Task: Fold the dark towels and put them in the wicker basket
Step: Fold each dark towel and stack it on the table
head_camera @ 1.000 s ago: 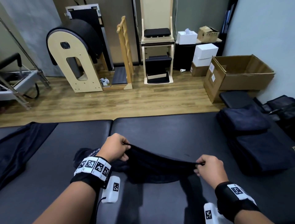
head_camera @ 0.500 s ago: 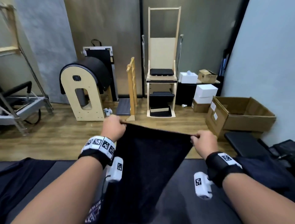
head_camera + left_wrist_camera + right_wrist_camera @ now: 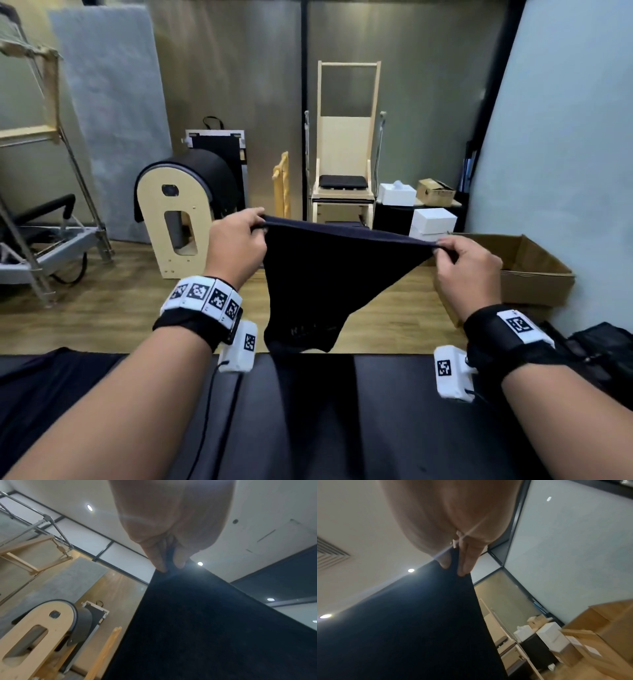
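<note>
A dark towel (image 3: 325,281) hangs in the air in front of me, its top edge stretched between both hands. My left hand (image 3: 239,236) pinches the top left corner. My right hand (image 3: 459,257) pinches the top right corner. The towel narrows downward and its lower end hangs just above the black padded table (image 3: 394,411). In the left wrist view the fingers (image 3: 160,561) clamp the dark towel (image 3: 205,628). In the right wrist view the fingers (image 3: 465,563) pinch the dark towel (image 3: 411,628). No wicker basket is in view.
Another dark cloth (image 3: 30,387) lies on the table at the left. Dark fabric (image 3: 599,346) shows at the right edge. An open cardboard box (image 3: 527,270) stands on the wooden floor at the right. Wooden exercise equipment (image 3: 185,212) and a chair (image 3: 342,192) stand beyond the table.
Both hands have lifted the towel from the table up to chest height and pulled its top edge taut. The view has tilted upward with them.
</note>
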A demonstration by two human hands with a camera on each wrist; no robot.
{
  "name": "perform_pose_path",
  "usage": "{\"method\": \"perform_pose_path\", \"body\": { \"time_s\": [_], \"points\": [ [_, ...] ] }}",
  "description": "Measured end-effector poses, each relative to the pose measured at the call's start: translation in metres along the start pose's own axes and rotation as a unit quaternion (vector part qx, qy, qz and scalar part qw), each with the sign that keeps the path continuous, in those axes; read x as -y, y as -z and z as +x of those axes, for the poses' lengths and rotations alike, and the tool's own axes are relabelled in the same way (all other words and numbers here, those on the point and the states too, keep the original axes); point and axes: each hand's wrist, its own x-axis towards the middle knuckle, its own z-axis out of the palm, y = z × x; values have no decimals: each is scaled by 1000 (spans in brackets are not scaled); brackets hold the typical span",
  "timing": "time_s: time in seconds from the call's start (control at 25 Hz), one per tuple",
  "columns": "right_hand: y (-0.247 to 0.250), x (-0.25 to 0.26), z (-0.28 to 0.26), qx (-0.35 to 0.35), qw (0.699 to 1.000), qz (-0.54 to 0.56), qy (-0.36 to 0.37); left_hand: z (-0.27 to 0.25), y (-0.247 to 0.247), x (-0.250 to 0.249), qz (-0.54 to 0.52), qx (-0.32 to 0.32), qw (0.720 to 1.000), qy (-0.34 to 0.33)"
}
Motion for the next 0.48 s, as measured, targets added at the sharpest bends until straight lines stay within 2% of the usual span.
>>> {"method": "perform_pose_path", "body": {
  "time_s": [0.16,0.36,0.48],
  "points": [
    [51,-43,-64,47,998,-3,-42,-87,-13,-40,-4,40,999,10],
    [103,-111,-173,149,983,-10,-105,-222,-33,-55,19,148,984,95],
    [132,-142,-232,206,973,-22,-104,-291,-33,-71,32,194,974,116]
  ]
}}
